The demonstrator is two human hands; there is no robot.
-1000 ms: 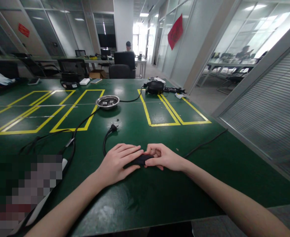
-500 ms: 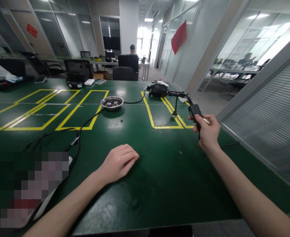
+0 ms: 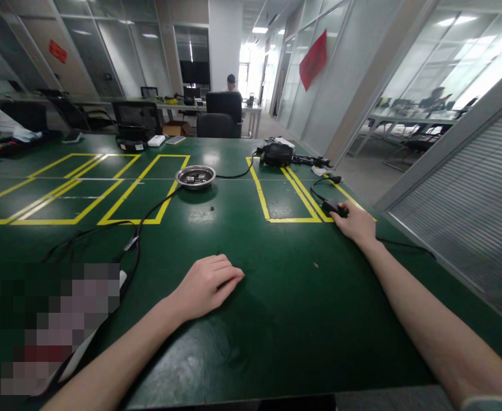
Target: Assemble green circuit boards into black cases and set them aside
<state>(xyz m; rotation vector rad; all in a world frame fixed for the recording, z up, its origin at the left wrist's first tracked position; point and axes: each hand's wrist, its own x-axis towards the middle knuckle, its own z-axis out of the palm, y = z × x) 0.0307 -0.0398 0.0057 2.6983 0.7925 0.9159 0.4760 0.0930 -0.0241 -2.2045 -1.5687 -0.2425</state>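
My right hand (image 3: 356, 224) is closed on a black power adapter (image 3: 335, 208) and holds it down at the table, by the yellow tape on the right. From the adapter's far end a short cord curves to a black plug (image 3: 335, 179) lying on the table. Another black cord (image 3: 406, 245) trails to the right from beneath my wrist. My left hand (image 3: 211, 286) rests on the green tabletop (image 3: 268, 337) with its fingers curled and pressed together; nothing shows in it. Beyond it stands a round metal bowl (image 3: 195, 177) with small metal parts inside.
Yellow tape (image 3: 291, 220) marks out boxes on the table. At the back right lies a black device (image 3: 276, 154) with a cord. Black cables (image 3: 137, 245) run along the left, beside a blurred-out object (image 3: 58, 325). A glass partition (image 3: 465, 165) borders the right side.
My right hand has lowered the adapter from the air to the table. The plug, which hung from its cord, now lies farther away. My left hand has stayed put.
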